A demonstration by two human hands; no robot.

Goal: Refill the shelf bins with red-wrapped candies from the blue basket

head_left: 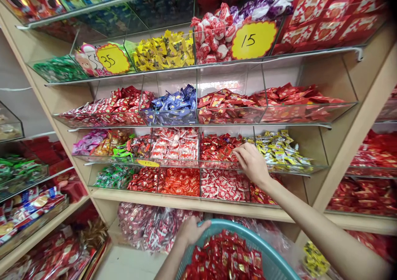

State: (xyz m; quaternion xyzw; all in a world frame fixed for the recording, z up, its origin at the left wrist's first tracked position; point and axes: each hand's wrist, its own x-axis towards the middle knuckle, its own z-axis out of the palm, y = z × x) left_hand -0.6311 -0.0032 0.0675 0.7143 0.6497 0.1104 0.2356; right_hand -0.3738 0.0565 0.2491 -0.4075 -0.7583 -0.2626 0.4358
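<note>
Pale wooden shelving (217,207) behind, left hand (190,231) clasping rim of round teal plastic basket (273,249) holding shiny red-wrapped candies (226,257), right hand (252,161) at clear bin (217,164) of small red sweets (217,145), fingertips bunched, can't tell if pinching any.

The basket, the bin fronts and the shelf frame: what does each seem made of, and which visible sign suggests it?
Basket: probably plastic, smooth teal, with a soft sheen.
Bin fronts: clear and glossy, acrylic or glass; sweets show through.
Shelf frame: likely wood or wood-look board, given its pale, flat beige faces.
</note>
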